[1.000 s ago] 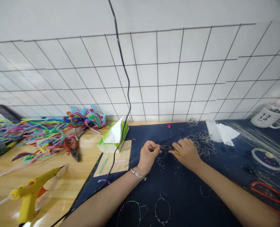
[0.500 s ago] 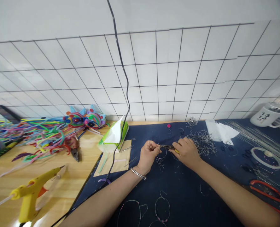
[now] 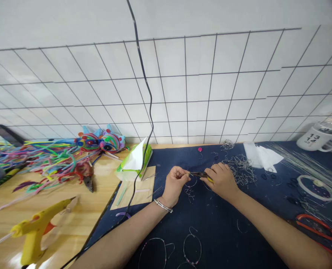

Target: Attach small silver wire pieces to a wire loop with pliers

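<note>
My left hand (image 3: 176, 184), with a silver bangle at its wrist, pinches a thin wire loop (image 3: 195, 182) that hangs below the fingertips. My right hand (image 3: 221, 180) is wrapped round pliers (image 3: 202, 174) with a yellow grip; their dark jaws point left and meet the wire close to my left fingers. Part of the handles is hidden in the palm. Just below lie small bent wire bits (image 3: 189, 192) on the dark blue cloth (image 3: 219, 224). Nearer to me rest a beaded wire ring (image 3: 192, 248) and another wire ring (image 3: 154, 239).
A tangle of wire (image 3: 240, 170) lies right of my right hand, beside long straight wires (image 3: 303, 164). Red-handled scissors (image 3: 319, 226) and a white mug (image 3: 319, 137) are farther right. Leftward are a tissue pack (image 3: 134, 162), pliers (image 3: 88, 179) and a yellow glue gun (image 3: 39, 226). A black cable (image 3: 144, 71) hangs in front.
Both hands stay almost in place, the pliers still at the wire beside my left fingertips. Only a very slight shift of the view shows.
</note>
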The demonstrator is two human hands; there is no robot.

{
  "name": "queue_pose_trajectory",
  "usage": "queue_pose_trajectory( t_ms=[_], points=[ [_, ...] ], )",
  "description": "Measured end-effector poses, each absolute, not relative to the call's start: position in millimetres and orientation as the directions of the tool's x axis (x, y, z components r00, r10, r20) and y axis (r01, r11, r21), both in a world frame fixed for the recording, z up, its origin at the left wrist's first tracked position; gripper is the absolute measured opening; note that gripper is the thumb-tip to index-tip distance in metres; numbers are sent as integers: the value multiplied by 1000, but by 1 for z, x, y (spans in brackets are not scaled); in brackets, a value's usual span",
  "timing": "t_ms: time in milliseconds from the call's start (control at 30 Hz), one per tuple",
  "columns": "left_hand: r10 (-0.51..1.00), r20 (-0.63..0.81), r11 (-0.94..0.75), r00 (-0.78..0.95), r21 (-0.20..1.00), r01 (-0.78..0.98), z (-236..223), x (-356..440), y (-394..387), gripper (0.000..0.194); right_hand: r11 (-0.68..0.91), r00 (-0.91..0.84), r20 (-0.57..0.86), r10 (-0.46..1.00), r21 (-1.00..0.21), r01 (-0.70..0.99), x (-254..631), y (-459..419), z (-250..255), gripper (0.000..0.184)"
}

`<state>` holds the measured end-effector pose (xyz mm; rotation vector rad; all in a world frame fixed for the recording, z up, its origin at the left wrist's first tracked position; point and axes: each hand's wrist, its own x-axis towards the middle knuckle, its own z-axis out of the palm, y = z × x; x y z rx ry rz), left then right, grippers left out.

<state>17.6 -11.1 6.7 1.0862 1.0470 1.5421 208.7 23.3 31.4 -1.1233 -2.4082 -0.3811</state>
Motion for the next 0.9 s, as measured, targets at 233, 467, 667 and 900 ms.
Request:
queue_pose_trajectory(
  t_ms=[233, 467, 667, 900],
  points=[
    [976, 144, -181, -161, 951, -249, 9, 18, -12, 15, 622, -546, 512, 664, 27, 782, 207, 21, 32, 32],
    [972, 158, -197, -173, 951, -237, 9, 18, -13, 15, 618, -536, 515, 669, 16, 786, 205, 19, 30, 32],
    [972, 155, -194, -175, 952, -236, 9, 18, -13, 15, 617, -544, 511, 665, 34, 786, 204, 19, 30, 31],
    [973, 147, -186, -178, 955, -230, 9, 19, -13, 15, 616, -555, 507, 660, 59, 786, 205, 20, 30, 29]
  ],
)
